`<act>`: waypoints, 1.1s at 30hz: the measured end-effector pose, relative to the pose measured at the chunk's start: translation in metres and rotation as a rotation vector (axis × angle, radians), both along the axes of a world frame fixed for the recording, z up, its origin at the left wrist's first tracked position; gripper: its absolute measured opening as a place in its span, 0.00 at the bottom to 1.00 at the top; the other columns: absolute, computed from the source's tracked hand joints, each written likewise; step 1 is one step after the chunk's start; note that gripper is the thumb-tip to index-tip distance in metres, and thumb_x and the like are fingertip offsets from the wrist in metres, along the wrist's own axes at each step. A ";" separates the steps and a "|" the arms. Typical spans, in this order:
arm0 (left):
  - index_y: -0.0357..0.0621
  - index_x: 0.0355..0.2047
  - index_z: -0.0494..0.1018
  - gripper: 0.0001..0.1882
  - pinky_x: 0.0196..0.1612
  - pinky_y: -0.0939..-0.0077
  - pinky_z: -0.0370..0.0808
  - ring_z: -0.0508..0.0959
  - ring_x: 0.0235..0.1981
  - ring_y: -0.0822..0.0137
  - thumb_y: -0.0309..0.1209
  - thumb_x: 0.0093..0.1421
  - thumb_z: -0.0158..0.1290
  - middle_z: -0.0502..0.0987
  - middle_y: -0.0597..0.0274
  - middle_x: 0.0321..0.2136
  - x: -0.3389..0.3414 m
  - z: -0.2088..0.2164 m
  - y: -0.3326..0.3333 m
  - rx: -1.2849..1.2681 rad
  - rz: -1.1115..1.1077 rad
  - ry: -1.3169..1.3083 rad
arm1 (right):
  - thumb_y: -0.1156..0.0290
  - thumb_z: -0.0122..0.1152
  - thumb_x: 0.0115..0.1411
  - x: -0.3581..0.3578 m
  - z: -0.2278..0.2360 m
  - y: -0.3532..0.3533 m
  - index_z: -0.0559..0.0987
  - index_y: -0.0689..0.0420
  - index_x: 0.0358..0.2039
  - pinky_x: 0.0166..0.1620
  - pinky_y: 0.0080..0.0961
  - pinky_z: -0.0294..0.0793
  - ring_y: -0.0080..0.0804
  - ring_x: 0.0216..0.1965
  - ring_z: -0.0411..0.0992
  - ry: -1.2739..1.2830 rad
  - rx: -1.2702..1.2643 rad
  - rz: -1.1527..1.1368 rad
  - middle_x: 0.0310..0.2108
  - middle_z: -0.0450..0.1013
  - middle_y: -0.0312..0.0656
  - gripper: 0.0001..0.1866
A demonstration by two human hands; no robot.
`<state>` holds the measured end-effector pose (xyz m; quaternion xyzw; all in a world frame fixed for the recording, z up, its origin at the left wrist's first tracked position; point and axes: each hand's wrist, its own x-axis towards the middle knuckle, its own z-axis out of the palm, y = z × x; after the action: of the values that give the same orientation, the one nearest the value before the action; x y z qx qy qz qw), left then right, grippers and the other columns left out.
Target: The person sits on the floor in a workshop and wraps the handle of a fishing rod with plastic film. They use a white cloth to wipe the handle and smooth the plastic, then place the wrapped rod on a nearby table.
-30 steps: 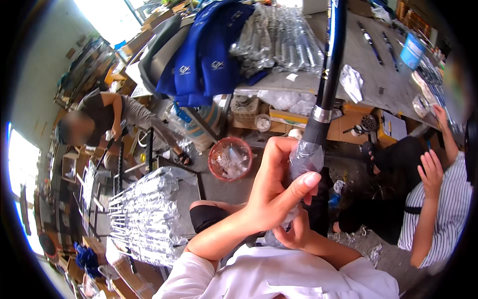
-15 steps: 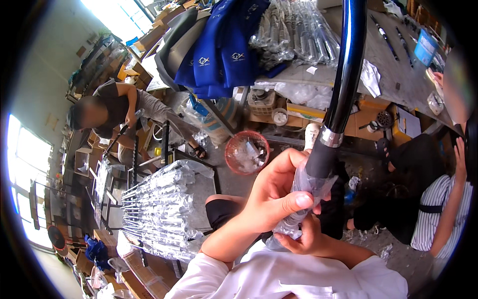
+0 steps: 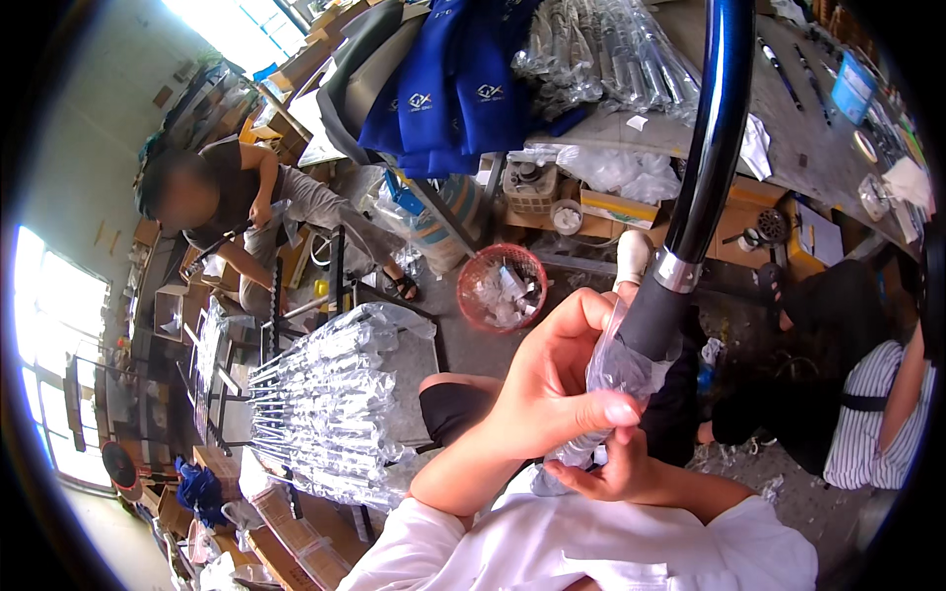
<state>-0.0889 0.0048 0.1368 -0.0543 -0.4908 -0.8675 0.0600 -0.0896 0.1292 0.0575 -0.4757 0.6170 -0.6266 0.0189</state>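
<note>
A glossy blue-black fishing rod [image 3: 717, 118] rises through the view, leaning toward its upper edge. Below its silver metal ring [image 3: 677, 271] comes a dark butt grip [image 3: 652, 317], its lower part inside a crinkled clear plastic sleeve [image 3: 613, 366]. My left hand [image 3: 542, 379] is wrapped round the sleeve, thumb pressed across the front. Just beneath, my right hand [image 3: 623, 471] pinches the lower part of the sleeve, close to my white shirt. The butt end of the rod is hidden by my hands and the plastic.
Plastic-wrapped rods lie on a rack [image 3: 335, 404] at left. Ahead, a workbench [image 3: 808, 163] bears blue cloth bags [image 3: 448, 94], more wrapped rods [image 3: 616, 59] and a blue tub [image 3: 853, 89]. A red basket [image 3: 471, 317] of scraps stands on the floor. Co-workers sit left and right.
My view has shifted slightly, and the rod sits a little further right. My left thumb is lower on the sleeve, whose upper rim is spread wider round the grip. The right co-worker's raised hand has left view.
</note>
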 end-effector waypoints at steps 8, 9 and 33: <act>0.30 0.38 0.66 0.26 0.25 0.74 0.73 0.76 0.23 0.62 0.47 0.60 0.47 0.73 0.45 0.25 0.008 -0.005 -0.011 0.045 -0.080 0.029 | 0.67 0.71 0.45 0.000 0.004 -0.004 0.65 0.68 0.40 0.24 0.21 0.71 0.30 0.21 0.73 -0.011 0.051 0.047 0.25 0.71 0.41 0.28; 0.29 0.41 0.64 0.27 0.25 0.73 0.73 0.76 0.23 0.62 0.47 0.60 0.47 0.73 0.45 0.25 0.008 -0.006 -0.013 0.059 -0.113 0.029 | 0.67 0.71 0.45 0.001 0.005 -0.004 0.65 0.68 0.40 0.24 0.21 0.71 0.30 0.21 0.73 -0.023 0.048 0.031 0.25 0.71 0.41 0.28; 0.48 0.61 0.46 0.34 0.17 0.83 0.66 0.70 0.15 0.71 0.29 0.58 0.51 0.72 0.48 0.31 0.026 -0.049 -0.039 -0.157 0.247 -0.028 | 0.62 0.57 0.55 -0.270 -0.014 0.066 0.69 0.59 0.48 0.56 0.35 0.60 0.42 0.54 0.61 0.645 0.589 -1.080 0.53 0.64 0.43 0.23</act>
<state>-0.0632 -0.0337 0.0881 0.0141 -0.5611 -0.8130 0.1552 -0.3596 0.1948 0.0431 -0.2393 0.8866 -0.1820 -0.3515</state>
